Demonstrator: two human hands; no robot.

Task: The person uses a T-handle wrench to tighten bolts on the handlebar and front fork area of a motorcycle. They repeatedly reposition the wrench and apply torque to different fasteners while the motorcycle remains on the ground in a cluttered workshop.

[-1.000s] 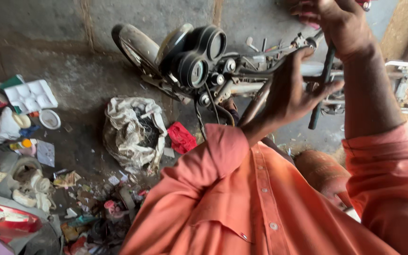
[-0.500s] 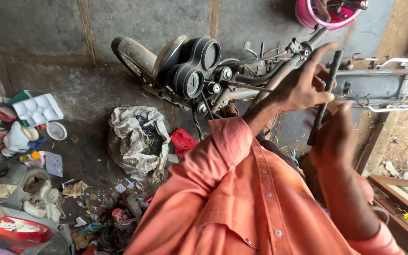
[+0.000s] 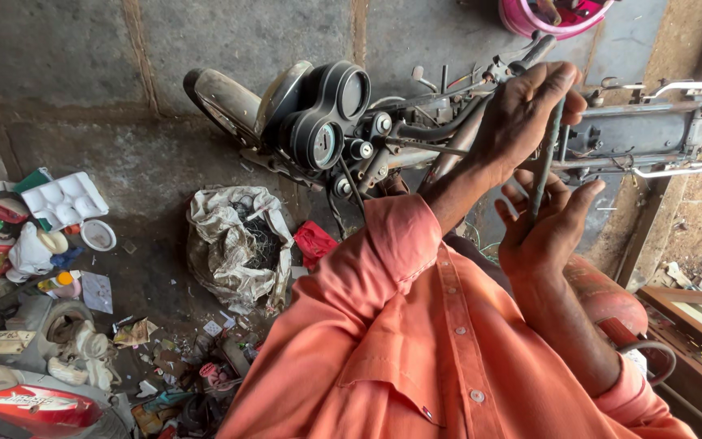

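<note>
Now your right hand [image 3: 550, 232] has dropped from overhead to the rod's [image 3: 544, 167] lower end, grip loosely curled, while your left hand [image 3: 522, 118] clasps its upper part above the stripped motorbike [image 3: 327, 130], steadying it.

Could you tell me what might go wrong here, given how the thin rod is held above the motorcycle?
The thin dark rod sits between the left hand and the right hand in a loose-looking finger grip; it might slip and drop into the motorcycle cables below. The floor beside the person is crowded with scraps and a crumpled sack, so a dropped part could be hard to find.
</note>
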